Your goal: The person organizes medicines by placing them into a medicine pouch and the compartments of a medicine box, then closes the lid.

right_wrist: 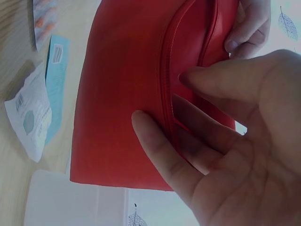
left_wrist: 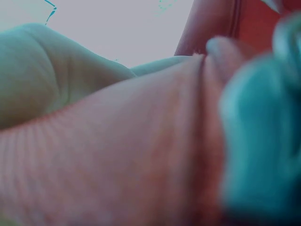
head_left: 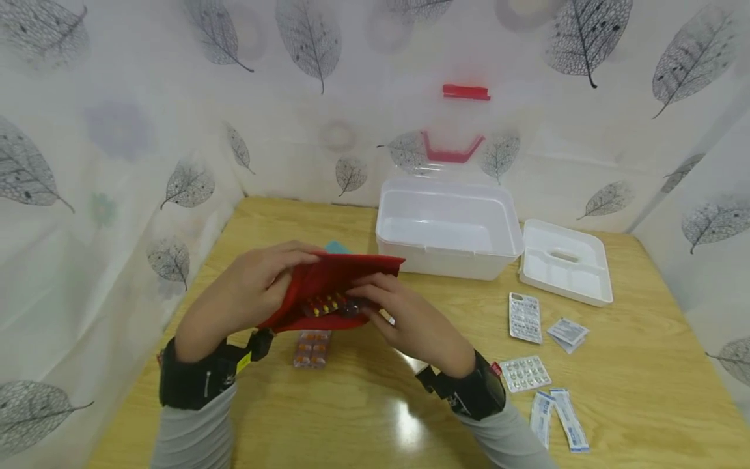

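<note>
My left hand [head_left: 258,280] grips the left end of a red zippered pouch [head_left: 372,262], thumb on the near side. The mouth of the pouch gapes. Inside it shows a blister pack [head_left: 323,305] of red and yellow capsules, with a darker pack [head_left: 350,307] beside it. At the right end is my right hand [head_left: 404,319]. In the right wrist view, one finger of the right hand [right_wrist: 254,136] lies against the outer wall of the pouch [right_wrist: 117,103], while others reach into the mouth; thumb and fingers are apart. Skin fills most of the left wrist view.
An orange-tablet blister pack [head_left: 312,348] lies below the pouch. A teal packet [right_wrist: 57,89] and a white sachet [right_wrist: 30,113] lie beyond it. Behind stands a white box [head_left: 445,260] with a raised clear lid; rightward are a tray [head_left: 592,260], blister packs [head_left: 525,317], sachets [head_left: 568,332] and sticks [head_left: 569,420].
</note>
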The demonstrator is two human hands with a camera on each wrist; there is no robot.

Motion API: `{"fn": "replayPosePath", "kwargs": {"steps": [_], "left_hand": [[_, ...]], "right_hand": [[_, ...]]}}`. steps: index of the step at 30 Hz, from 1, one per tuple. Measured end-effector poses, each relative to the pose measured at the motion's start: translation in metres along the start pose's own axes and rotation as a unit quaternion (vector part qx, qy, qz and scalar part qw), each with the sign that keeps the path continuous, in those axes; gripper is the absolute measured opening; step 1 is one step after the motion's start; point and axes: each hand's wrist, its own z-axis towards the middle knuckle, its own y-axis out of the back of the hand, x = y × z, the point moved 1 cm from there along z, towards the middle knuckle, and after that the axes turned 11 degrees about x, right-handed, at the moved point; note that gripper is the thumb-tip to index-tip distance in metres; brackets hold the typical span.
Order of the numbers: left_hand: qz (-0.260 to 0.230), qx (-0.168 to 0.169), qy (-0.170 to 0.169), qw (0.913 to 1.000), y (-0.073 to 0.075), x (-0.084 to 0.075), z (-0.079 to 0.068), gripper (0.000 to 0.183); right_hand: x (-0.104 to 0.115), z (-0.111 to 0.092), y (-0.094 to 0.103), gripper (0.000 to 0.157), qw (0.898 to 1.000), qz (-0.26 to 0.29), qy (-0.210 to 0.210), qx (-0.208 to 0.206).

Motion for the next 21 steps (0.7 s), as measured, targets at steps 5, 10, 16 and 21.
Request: {"fn": "replayPosePath", "kwargs": {"steps": [5,10,16,21], "left_hand": [[0.003,0.000,0.003,1.0000,-0.001,0.001,0.000,0.037],[0.003,-0.005,0.009,0.9999,0.001,0.002,0.000,0.035],[-0.004,-0.007,0.019,0.9998,0.000,0.004,-0.001,0.038],[0.014,-0.016,0.025,0.9995,0.004,0.005,-0.004,0.040]], "right_hand": [[-0.001,-0.001,0.002,0.031,1.000,0.004,-0.004,0.002],[-0.001,-0.002,0.005,0.030,1.000,0.008,-0.010,-0.013],[-0.004,-0.007,0.014,0.028,0.996,0.050,-0.012,-0.075],[-0.008,-0.009,0.017,0.020,0.992,0.059,-0.036,-0.109]]}}
